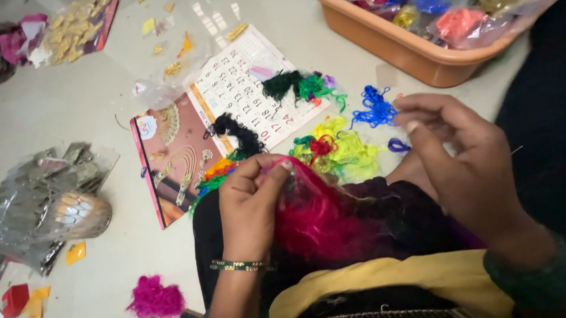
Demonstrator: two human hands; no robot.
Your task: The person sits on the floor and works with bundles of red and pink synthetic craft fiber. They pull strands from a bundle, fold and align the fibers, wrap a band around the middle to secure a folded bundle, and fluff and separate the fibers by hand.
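Note:
My left hand (pixel 250 202) pinches the top of a fluffy tuft of pink and red thread (pixel 312 215) that rests on my dark lap. My right hand (pixel 460 159) is raised to the right of it, fingers bent and pinched near a thin needle or strand that is too fine to make out. Just beyond my hands lie loose clumps of yellow-green thread (pixel 347 150), blue thread (pixel 374 109), dark green thread (pixel 298 86) and black thread (pixel 240 134) on the floor and on a calendar sheet (pixel 240 84).
An orange plastic tub (pixel 412 46) with bagged coloured threads stands at the top right. Clear bags of gold ornaments (pixel 76 28) and silver pieces (pixel 40 204) lie at the left. A pink fluff ball (pixel 155 300) and red and yellow scraps (pixel 22 301) sit at the lower left.

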